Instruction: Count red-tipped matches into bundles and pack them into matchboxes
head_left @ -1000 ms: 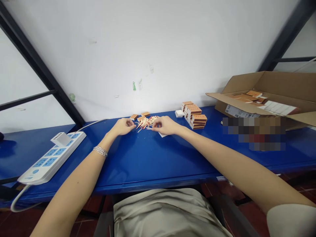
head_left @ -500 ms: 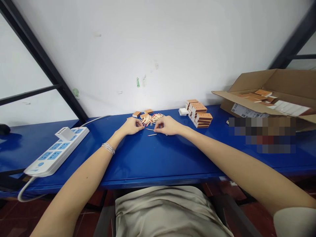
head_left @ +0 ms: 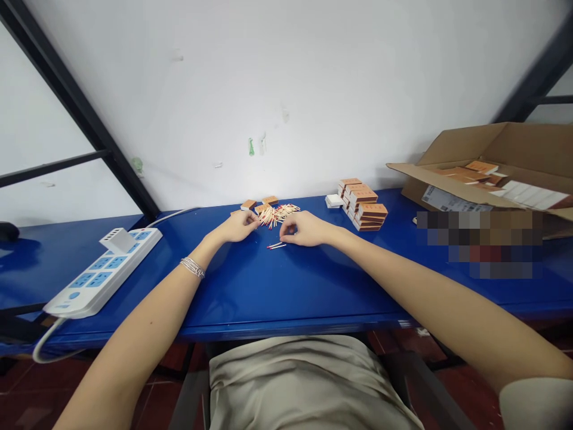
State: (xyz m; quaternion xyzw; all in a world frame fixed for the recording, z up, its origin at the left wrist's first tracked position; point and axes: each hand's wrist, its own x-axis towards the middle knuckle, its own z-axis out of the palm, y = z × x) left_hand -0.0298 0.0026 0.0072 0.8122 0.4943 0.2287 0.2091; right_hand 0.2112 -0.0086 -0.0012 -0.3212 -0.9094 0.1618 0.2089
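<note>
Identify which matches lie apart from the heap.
The two matches by the right hand, nearer the person; the other visible ones are jumbled together in the heap beyond.

Left hand (head_left: 242,226), one; right hand (head_left: 307,229), one; loose matches (head_left: 276,246), two; match pile (head_left: 271,217), one, sticks too tangled to count; matchboxes (head_left: 270,200) behind pile, at least three; stacked matchboxes (head_left: 362,194), several, exact number unclear; cardboard carton (head_left: 528,143), one; power strip (head_left: 107,276), one; plugged-in adapter (head_left: 119,241), one
</note>
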